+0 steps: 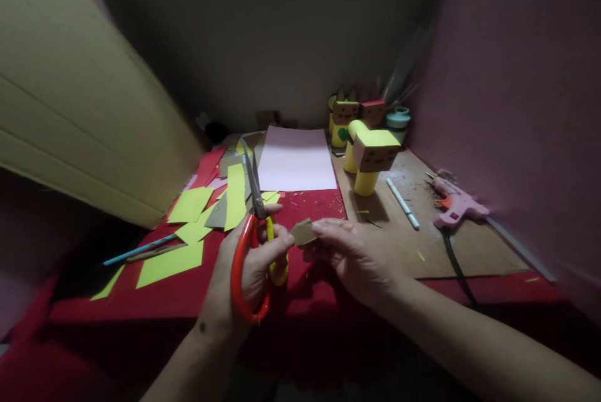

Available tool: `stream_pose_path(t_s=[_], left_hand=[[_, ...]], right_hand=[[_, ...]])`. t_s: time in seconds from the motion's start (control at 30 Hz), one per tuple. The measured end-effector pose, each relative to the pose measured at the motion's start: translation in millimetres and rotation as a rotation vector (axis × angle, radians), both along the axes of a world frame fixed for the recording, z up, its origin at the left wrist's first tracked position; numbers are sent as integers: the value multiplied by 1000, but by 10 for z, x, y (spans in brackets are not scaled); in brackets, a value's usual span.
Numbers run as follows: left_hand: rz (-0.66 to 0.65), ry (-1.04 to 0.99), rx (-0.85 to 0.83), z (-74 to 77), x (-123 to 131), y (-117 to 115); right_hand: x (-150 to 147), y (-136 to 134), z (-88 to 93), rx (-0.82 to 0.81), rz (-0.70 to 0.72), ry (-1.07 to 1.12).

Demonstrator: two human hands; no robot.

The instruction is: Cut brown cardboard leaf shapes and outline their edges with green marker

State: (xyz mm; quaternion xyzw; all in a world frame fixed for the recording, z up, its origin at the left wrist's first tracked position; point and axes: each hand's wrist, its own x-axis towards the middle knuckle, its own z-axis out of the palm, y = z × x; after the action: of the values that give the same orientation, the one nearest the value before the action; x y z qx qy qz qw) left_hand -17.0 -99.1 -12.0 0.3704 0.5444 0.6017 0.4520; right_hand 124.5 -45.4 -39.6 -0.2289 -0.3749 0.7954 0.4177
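My left hand (pixel 244 270) is closed round the red and yellow handles of a pair of scissors (pixel 253 226), whose blades point up and away from me. My right hand (pixel 357 252) pinches a small brown cardboard piece (pixel 303 233) by its right side. The thumb of the left hand touches the piece's left end. Both hands hover over the red cloth (pixel 178 292) at the table's near edge.
Yellow paper scraps (pixel 188 233) and a blue pencil (pixel 141 250) lie at the left. A pink sheet (pixel 295 158) lies behind. Yellow tube figures (pixel 369 158), a white pen (pixel 402 203) and a pink glue gun (pixel 453 203) rest on a cardboard mat (pixel 451 245) at the right.
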Motion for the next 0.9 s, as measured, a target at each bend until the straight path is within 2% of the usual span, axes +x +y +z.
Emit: stream_pose_path(t_s=[0.27,0.63,0.73,0.9], left_hand=[[42,63,4,18,88,-16],[48,188,14,-8,96,-58],[15,239,9,30,41,-98],[-136,526,0,179,-217,-184]], right_hand=[[-72,-58,-95,5,-100,-47],[-78,-70,-66,74,-141,-26],[-56,-63,-40,141,-157,-46],[23,-40,11,220,-132,-35]])
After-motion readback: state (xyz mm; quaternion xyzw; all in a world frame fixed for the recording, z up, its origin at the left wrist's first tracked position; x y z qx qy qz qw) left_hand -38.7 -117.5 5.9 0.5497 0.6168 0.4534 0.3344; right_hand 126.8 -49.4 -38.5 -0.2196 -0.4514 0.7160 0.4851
